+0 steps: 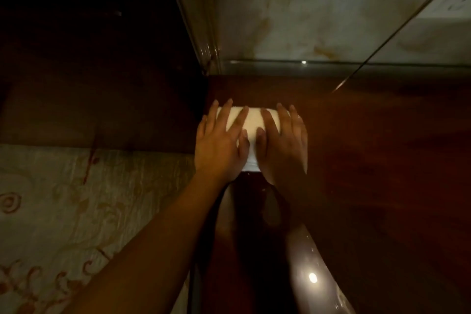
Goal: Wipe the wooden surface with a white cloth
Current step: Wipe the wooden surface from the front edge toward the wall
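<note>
A folded white cloth [252, 123] lies flat on the dark, glossy wooden surface [369, 160], near its left edge. My left hand [220, 145] presses down on the cloth's left half, fingers spread. My right hand [284, 145] presses on its right half, fingers spread too. Both palms cover most of the cloth; only its middle strip and near edge show.
A marbled wall [318, 7] with a metal trim strip [331, 64] borders the far side of the wood. A thin dark cable [397, 30] slants down from the upper right. To the left lie a dark wooden panel [102, 97] and a patterned pale bedcover [63, 211].
</note>
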